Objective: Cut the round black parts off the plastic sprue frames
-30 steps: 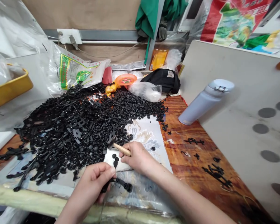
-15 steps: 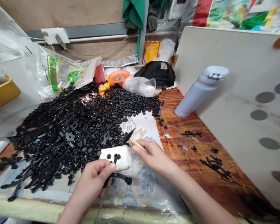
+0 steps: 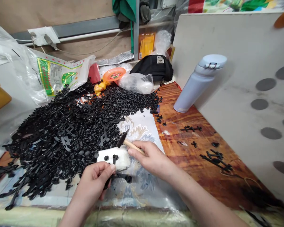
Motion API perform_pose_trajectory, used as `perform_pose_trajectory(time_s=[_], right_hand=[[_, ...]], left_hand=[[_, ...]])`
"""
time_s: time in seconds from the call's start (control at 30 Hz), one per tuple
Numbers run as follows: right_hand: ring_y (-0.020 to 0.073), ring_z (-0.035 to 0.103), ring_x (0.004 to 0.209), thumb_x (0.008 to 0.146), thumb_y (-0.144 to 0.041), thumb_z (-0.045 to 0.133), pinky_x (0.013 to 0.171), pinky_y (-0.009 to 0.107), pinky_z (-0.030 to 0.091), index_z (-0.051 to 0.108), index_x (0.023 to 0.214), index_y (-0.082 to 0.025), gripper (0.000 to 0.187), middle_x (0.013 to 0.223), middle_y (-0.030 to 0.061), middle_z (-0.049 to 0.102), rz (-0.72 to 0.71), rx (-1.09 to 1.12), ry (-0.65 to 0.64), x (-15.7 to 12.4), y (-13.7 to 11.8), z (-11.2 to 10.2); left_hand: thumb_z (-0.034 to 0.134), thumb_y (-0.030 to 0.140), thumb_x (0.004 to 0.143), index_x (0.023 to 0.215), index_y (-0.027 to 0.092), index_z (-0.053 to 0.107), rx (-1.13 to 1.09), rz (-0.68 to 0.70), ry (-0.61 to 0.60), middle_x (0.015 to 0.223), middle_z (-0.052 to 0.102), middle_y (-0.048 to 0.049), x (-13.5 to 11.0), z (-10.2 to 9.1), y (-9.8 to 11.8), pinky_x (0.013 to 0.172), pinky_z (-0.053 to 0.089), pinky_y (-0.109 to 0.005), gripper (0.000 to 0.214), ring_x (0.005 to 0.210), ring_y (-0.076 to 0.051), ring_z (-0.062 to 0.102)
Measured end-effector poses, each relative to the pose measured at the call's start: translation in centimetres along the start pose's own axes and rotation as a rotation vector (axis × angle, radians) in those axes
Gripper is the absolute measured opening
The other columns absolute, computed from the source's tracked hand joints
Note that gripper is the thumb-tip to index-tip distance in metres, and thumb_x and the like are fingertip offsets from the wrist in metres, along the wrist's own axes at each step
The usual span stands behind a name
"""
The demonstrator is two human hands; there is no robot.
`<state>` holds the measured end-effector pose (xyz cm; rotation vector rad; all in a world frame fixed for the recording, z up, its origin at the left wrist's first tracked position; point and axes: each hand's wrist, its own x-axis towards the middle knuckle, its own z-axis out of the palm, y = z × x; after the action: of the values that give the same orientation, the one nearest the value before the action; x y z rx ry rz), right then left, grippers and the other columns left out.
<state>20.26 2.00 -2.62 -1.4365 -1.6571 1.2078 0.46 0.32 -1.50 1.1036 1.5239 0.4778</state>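
My left hand (image 3: 94, 179) is closed in a pinch on a black plastic strap (image 3: 114, 160), with one end lying over a white block (image 3: 123, 159). Another black piece with a round knob (image 3: 127, 178) sticks out below those fingers; whether it belongs to the same strap is hidden. Two small round black caps sit on the block, one of them by the strap's end. Wrapped round the light wooden handle of a small hammer (image 3: 133, 147), my right hand (image 3: 153, 160) keeps its dark head just above the block's upper edge.
A big heap of black plastic pieces (image 3: 68, 132) spreads left and behind the block. Loose black pieces (image 3: 216, 159) lie on the wooden table at right, near a leaning-looking blue bottle (image 3: 198, 85). Plastic bags (image 3: 137, 83), an orange lid (image 3: 114, 74) and a black bag (image 3: 153, 69) line the back.
The whole view has shifted, so the scene sits slightly further left and higher. Both hands keep their holds, and the hammer stays above the block with little visible movement.
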Motion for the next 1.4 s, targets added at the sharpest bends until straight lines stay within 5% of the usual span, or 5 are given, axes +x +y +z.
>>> perform_pose_trajectory(time_s=[0.53,0.7,0.93,1.17,1.4], right_hand=[[0.0208,0.062,0.102,0.095,-0.021,0.043,0.09,0.035,0.047,0.058,0.123,-0.029,0.032,0.112,0.0022,0.067,-0.216,-0.311,-0.051,-2.6,-3.0,-0.6],[0.0218,0.058,0.113,0.097,-0.024,0.041,0.097,0.037,0.046,0.05,0.135,-0.026,0.039,0.127,0.0045,0.06,-0.328,-0.28,0.07,-2.9,-3.1,-0.8],[0.0239,0.064,0.1,0.096,-0.026,0.041,0.086,0.04,0.052,0.05,0.135,-0.031,0.04,0.112,0.0046,0.068,-0.221,-0.38,-0.083,-2.8,-2.0,0.1],[0.0197,0.063,0.069,0.099,-0.036,0.035,0.077,0.033,0.051,0.051,0.134,-0.028,0.04,0.06,-0.0006,0.056,-0.206,-0.249,0.037,-2.4,-3.2,-1.1],[0.0217,0.065,0.079,0.097,-0.032,0.038,0.076,0.034,0.051,0.055,0.13,-0.028,0.037,0.077,0.0019,0.068,-0.094,-0.293,0.004,-1.7,-1.6,0.2]], left_hand=[[0.053,0.051,0.073,0.048,0.023,0.037,0.109,0.079,0.043,0.04,0.034,0.0073,0.5,0.4,-0.6,0.036,0.017,-0.023,0.041,0.033,-0.008,0.026],[0.056,0.041,0.072,0.044,0.023,0.032,0.233,0.194,0.108,0.045,0.031,0.0057,0.4,0.0,-0.4,0.046,0.019,-0.025,0.041,0.047,-0.012,0.03],[0.062,0.033,0.067,0.041,0.022,0.033,0.216,0.216,0.133,0.043,0.032,0.0063,0.4,-0.3,-0.4,0.048,0.017,-0.026,0.041,0.046,-0.012,0.029],[0.061,0.038,0.069,0.043,0.023,0.031,0.148,0.196,0.067,0.046,0.026,0.0067,0.7,-0.7,-0.7,0.047,0.017,-0.025,0.042,0.047,-0.011,0.025],[0.051,0.043,0.077,0.051,0.023,0.034,0.107,0.15,-0.018,0.048,0.025,0.0085,0.3,-0.9,-0.8,0.04,0.019,-0.023,0.037,0.039,-0.008,0.025]])
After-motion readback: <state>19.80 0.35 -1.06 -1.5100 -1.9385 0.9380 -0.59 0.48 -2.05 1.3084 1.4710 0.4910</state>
